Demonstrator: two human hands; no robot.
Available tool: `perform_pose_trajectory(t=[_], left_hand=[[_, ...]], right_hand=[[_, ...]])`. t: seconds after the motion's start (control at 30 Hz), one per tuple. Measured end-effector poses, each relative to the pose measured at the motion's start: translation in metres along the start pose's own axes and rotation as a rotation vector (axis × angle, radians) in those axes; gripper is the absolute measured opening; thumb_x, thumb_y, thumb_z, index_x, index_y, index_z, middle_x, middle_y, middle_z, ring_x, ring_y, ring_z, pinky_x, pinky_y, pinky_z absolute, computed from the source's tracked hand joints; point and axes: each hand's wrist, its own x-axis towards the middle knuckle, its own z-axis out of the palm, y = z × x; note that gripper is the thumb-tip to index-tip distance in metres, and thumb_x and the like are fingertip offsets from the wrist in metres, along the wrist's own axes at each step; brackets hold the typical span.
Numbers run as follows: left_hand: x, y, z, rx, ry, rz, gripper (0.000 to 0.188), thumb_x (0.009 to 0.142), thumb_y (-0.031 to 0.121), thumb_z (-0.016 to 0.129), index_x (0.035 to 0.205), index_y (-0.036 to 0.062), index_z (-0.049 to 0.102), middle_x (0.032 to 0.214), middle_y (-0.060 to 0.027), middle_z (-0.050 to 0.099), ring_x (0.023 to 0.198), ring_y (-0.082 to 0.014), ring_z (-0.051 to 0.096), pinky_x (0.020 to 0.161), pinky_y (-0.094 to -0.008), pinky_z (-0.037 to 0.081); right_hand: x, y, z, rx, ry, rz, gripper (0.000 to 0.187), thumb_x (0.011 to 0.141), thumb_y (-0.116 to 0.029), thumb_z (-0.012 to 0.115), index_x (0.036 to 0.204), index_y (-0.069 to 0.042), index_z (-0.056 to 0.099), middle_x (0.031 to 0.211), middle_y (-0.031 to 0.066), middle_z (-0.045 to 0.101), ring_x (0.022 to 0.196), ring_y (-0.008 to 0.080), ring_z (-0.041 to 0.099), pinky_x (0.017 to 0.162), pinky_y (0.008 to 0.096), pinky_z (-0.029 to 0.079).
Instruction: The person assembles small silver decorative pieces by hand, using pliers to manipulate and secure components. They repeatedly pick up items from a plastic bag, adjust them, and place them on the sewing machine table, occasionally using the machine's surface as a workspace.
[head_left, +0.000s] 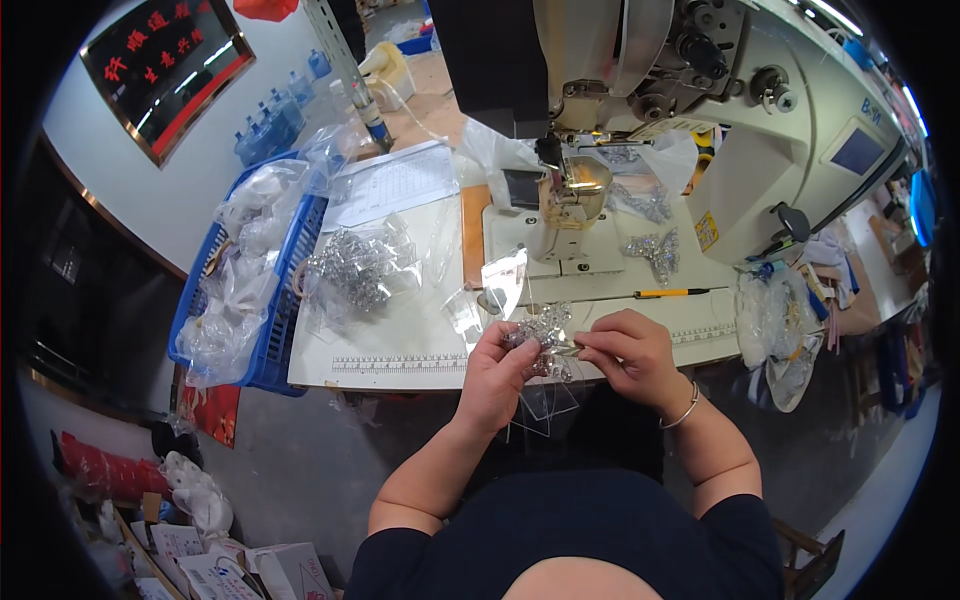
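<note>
Just in front of the table's near edge, my left hand (494, 378) grips a glittery silver piece with clear plastic (548, 326) between thumb and fingers. Clear sheet corners stick out above it and hang below it. My right hand (636, 362), with a bracelet at the wrist, is closed in a pinch at the piece's right edge. A small thin thing seems to be in that pinch, too small to name. Beyond my hands stands a sewing machine (585, 240). Another silver glittery piece (653, 256) lies right of its base.
A heap of silver pieces in clear plastic (358, 268) lies on the table's left, beside a blue basket (285, 310) of plastic bags. A paper sheet (395, 183) lies behind. An orange pen (670, 293) and several bags (775, 320) are on the right.
</note>
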Motion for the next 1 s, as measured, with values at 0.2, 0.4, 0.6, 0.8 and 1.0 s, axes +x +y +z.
perform_pose_trajectory(t=[0.2,0.4,0.6,0.8,1.0], left_hand=[[0.0,-0.001,0.003,-0.005,0.029,0.007,0.017,0.088,0.005,0.051,0.105,0.0053,0.046,0.1,-0.0098,0.058,0.087,-0.0165,0.059,0.073,-0.0323,0.05],[-0.001,-0.002,-0.001,0.041,0.008,0.014,0.02,0.086,0.004,0.056,0.104,0.0037,0.047,0.097,-0.009,0.059,0.086,-0.015,0.059,0.074,-0.0296,0.049],[-0.003,0.008,-0.002,-0.021,-0.032,-0.014,0.033,0.084,0.004,0.053,0.116,0.0038,0.043,0.107,-0.0103,0.056,0.093,-0.021,0.059,0.085,-0.0387,0.048],[0.002,0.053,-0.029,0.001,0.101,0.188,0.03,0.086,0.002,0.05,0.114,0.0092,0.045,0.101,-0.0086,0.059,0.093,-0.0217,0.06,0.084,-0.0407,0.05],[0.039,0.153,-0.07,-0.358,0.431,0.66,0.019,0.085,0.003,0.054,0.104,0.0045,0.048,0.096,-0.0084,0.057,0.093,-0.0234,0.058,0.084,-0.039,0.051]], right_hand=[[0.0,0.0,0.002,0.036,0.028,-0.001,0.022,0.066,-0.014,0.074,0.086,-0.01,0.067,0.074,0.0027,0.06,0.063,0.0184,0.056,0.053,0.0279,0.046],[0.007,-0.003,0.007,0.002,-0.006,-0.07,0.019,0.065,-0.015,0.074,0.082,-0.01,0.066,0.075,0.0021,0.06,0.063,0.0192,0.057,0.054,0.0288,0.046],[-0.003,0.001,0.002,-0.016,0.084,-0.002,0.02,0.062,-0.005,0.075,0.08,-0.008,0.065,0.073,0.0057,0.059,0.062,0.0223,0.056,0.054,0.03,0.045],[-0.039,0.037,-0.027,-0.027,0.209,0.236,0.016,0.072,0.006,0.063,0.088,0.002,0.062,0.08,0.0118,0.056,0.072,0.0205,0.058,0.057,0.0248,0.052],[-0.073,0.075,-0.059,-0.161,0.277,0.354,0.012,0.079,-0.001,0.058,0.09,0.004,0.059,0.082,0.0115,0.055,0.074,0.0216,0.055,0.068,0.0276,0.043]])
